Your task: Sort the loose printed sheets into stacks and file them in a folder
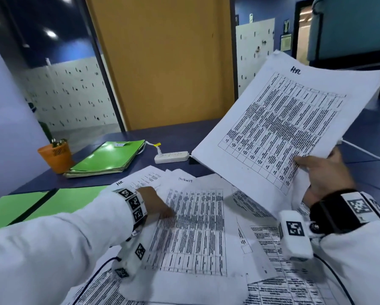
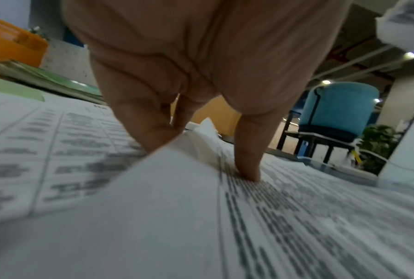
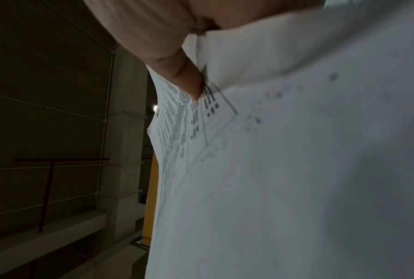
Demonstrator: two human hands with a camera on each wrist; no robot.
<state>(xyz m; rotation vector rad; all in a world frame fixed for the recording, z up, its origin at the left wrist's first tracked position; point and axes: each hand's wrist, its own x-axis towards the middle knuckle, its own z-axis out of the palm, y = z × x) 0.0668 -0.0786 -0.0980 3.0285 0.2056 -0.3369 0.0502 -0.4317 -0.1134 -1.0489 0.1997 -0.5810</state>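
Note:
My right hand (image 1: 323, 170) grips a thick stack of printed table sheets (image 1: 290, 119), marked "HR" at its top, tilted in the air at the right. In the right wrist view the thumb (image 3: 187, 81) lies on the stack's (image 3: 297, 169) printed face. Loose printed sheets (image 1: 197, 230) lie fanned and overlapping on the table in front of me. My left hand (image 1: 160, 205) reaches down onto them. In the left wrist view its thumb (image 2: 249, 169) presses on top of one loose sheet (image 2: 153, 198), and its fingers (image 2: 144, 130) go under that sheet's raised edge.
An open green folder (image 1: 30, 205) lies at the near left. A pile of shut green folders (image 1: 107, 157) sits behind it beside an orange pen cup (image 1: 54, 155). A white power strip (image 1: 171, 156) with its cable lies mid-table. Behind stands an orange partition (image 1: 162, 62).

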